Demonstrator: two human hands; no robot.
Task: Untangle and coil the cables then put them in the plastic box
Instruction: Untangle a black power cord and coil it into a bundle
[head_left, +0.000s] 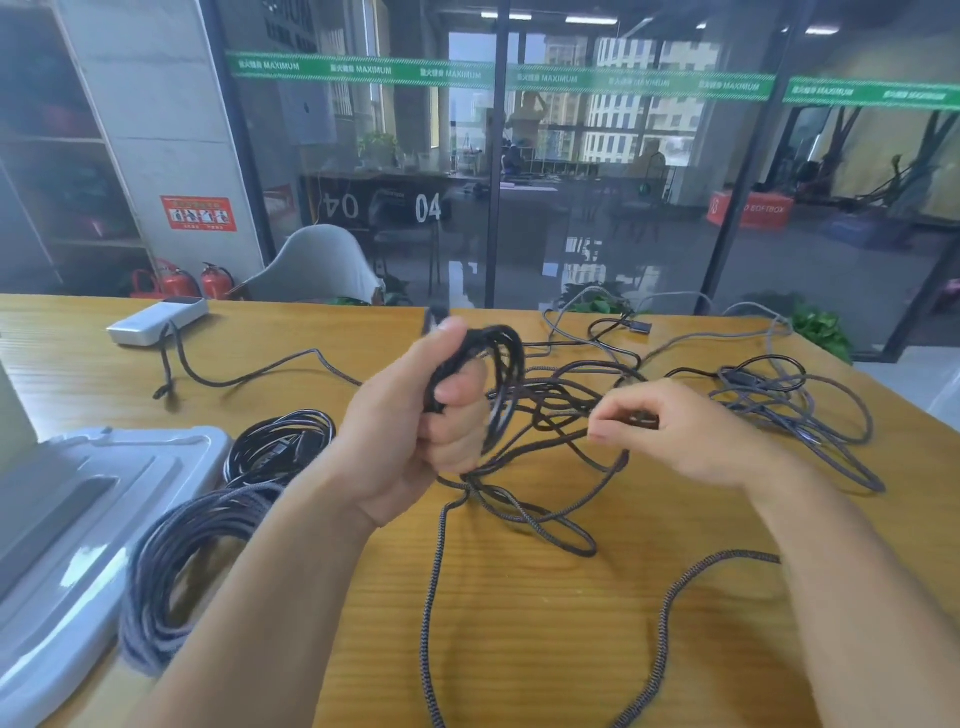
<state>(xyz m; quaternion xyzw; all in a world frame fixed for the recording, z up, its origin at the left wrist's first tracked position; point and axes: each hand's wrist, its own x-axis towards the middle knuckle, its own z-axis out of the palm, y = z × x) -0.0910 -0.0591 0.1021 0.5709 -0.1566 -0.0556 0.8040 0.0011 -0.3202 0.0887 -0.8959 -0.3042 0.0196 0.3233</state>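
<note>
Holding several loops of soft, light dark braided cable, the left hand grips firmly; the right hand pinches its loose strand, best fed gently.

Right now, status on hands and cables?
Left hand grips dark braided cable loops. Right hand pinches a strand. Tangled cables on wooden table.

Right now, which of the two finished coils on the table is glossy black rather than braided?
The smaller coil, farther from the camera; the larger braided coil lies nearer, beside the plastic box.
</note>
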